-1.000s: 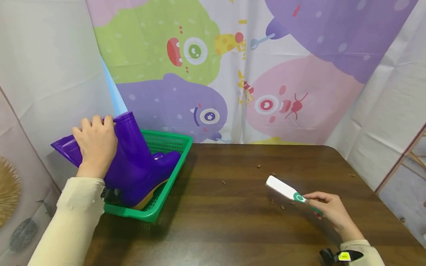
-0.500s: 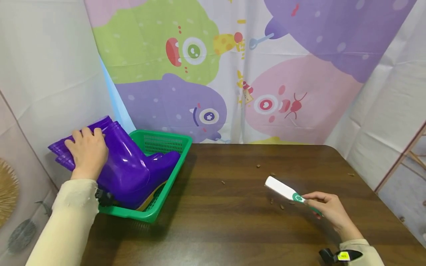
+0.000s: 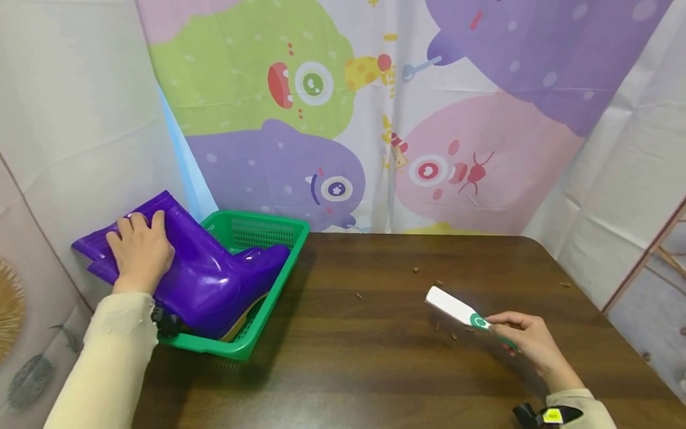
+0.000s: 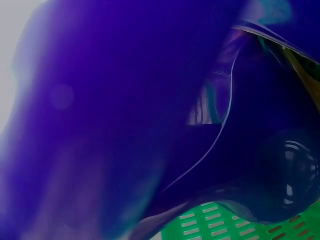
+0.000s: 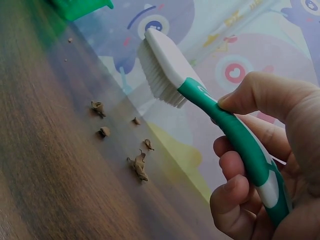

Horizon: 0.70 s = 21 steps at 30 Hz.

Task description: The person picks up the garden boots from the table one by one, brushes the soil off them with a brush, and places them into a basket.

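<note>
Two glossy purple rain boots [image 3: 209, 280] lie in a green plastic basket [image 3: 249, 345] on the left, toes to the right and shafts leaning left over the basket's side. My left hand [image 3: 140, 250] grips the boots at the upper shafts, bent fingers on the purple surface. The left wrist view is mostly filled by blurred purple boot shaft [image 4: 100, 100]; the fingers are hidden there. On the right my right hand [image 3: 530, 342] holds a green and white brush [image 3: 452, 305] above the table. In the right wrist view, thumb and fingers wrap its handle, pale bristles [image 5: 157, 75] facing down-left.
Several small brown curled bits [image 5: 138, 165] lie scattered on the dark wooden table [image 3: 375, 369], some below the brush. A cartoon-printed curtain [image 3: 300, 161] hangs right behind the table's far edge. Pale fabric [image 3: 91, 119] stands close on the left of the basket.
My left hand has come down and slightly left, and the boot shafts have tilted lower with it, closing together. The right hand and brush have stayed almost still.
</note>
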Each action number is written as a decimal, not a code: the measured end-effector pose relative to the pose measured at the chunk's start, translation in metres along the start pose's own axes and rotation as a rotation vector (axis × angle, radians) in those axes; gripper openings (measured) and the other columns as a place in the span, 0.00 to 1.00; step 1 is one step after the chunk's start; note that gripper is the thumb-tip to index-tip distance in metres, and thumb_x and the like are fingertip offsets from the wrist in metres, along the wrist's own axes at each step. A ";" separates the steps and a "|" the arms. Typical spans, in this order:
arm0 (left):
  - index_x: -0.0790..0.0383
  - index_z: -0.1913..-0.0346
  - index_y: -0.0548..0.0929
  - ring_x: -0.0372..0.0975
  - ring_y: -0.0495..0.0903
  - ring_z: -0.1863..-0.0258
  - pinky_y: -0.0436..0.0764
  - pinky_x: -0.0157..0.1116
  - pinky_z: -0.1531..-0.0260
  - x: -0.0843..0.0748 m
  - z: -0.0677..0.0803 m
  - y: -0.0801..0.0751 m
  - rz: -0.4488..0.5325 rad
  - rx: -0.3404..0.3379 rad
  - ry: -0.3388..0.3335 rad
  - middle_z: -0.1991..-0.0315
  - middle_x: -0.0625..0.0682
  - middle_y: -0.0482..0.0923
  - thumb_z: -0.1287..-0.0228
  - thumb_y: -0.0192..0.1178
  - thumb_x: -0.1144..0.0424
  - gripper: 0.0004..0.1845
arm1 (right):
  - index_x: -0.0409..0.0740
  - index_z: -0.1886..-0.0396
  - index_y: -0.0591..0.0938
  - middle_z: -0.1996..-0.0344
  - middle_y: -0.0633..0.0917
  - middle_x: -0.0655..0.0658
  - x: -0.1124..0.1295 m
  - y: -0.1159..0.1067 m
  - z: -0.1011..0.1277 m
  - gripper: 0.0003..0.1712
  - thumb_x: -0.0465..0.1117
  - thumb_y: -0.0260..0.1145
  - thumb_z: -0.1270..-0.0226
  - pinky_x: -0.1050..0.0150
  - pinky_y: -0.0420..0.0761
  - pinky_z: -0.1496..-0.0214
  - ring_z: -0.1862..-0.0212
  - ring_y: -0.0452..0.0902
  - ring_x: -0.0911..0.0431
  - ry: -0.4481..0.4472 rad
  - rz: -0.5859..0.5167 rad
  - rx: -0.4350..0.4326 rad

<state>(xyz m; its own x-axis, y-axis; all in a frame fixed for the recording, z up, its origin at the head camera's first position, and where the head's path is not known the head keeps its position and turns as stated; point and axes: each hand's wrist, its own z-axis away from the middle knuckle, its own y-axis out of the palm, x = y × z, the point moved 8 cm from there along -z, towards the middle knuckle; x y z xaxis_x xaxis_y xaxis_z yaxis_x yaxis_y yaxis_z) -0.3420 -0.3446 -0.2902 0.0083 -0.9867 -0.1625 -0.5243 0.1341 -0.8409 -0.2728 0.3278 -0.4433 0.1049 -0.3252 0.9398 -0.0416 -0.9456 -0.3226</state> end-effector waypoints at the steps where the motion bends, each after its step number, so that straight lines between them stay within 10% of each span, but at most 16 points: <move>1: 0.75 0.36 0.62 0.76 0.56 0.46 0.57 0.72 0.53 -0.001 0.000 -0.001 0.005 -0.005 -0.002 0.49 0.84 0.60 0.34 0.39 0.71 0.23 | 0.35 0.62 0.88 0.79 0.81 0.50 0.000 0.000 0.000 0.06 0.29 0.68 0.36 0.66 0.74 0.83 0.82 0.70 0.61 -0.003 -0.001 -0.002; 21: 0.67 0.36 0.68 0.70 0.61 0.44 0.60 0.69 0.53 -0.066 -0.004 -0.030 0.024 -0.192 0.115 0.44 0.76 0.66 0.32 0.52 0.61 0.24 | 0.36 0.63 0.89 0.81 0.80 0.54 0.003 -0.004 0.001 0.06 0.28 0.68 0.37 0.66 0.75 0.83 0.82 0.71 0.62 -0.004 -0.011 -0.023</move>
<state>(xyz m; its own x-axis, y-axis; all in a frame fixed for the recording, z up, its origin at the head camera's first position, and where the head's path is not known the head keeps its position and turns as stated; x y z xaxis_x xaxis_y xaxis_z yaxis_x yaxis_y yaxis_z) -0.3300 -0.2842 -0.2524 -0.0974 -0.9888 -0.1127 -0.6757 0.1488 -0.7220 -0.2718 0.3308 -0.4397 0.1095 -0.3146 0.9429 -0.0635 -0.9489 -0.3092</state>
